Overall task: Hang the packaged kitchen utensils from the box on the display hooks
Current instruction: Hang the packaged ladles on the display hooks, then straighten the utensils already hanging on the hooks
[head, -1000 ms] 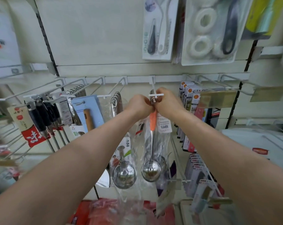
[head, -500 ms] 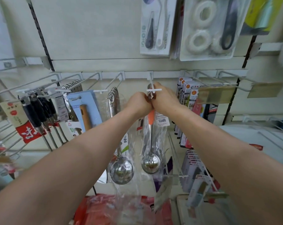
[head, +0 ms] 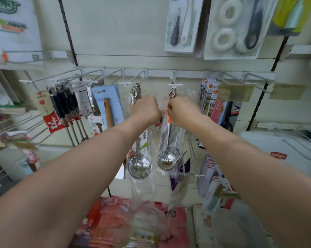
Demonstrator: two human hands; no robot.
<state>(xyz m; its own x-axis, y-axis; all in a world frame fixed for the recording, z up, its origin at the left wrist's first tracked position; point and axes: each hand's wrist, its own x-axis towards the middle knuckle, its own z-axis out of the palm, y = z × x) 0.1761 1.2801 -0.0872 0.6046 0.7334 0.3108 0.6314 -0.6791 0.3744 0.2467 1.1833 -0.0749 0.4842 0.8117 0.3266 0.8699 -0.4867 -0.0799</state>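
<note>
A steel ladle with an orange handle, in a clear plastic sleeve (head: 166, 158), hangs from the white centre hook (head: 175, 84). My left hand (head: 145, 109) and my right hand (head: 182, 110) both grip the top of its sleeve, just below the hook's tip. Several more bagged ladles hang behind it on that hook. On the hook to the left hang larger steel ladles (head: 139, 165). Below lies a heap of red and clear packaged utensils (head: 133, 224); the box itself is not clear to see.
Black-handled utensils (head: 63, 104) and a blue carded tool (head: 108, 108) hang on the left hooks. Carded packs (head: 209, 97) hang at the right beside empty hooks with price tags (head: 235, 92). Larger blister packs (head: 231, 27) hang on the row above.
Both hands have slid down from the hook's tip to the ladle's upper handle. The ladle's ring now hangs on the hook above my fingers.
</note>
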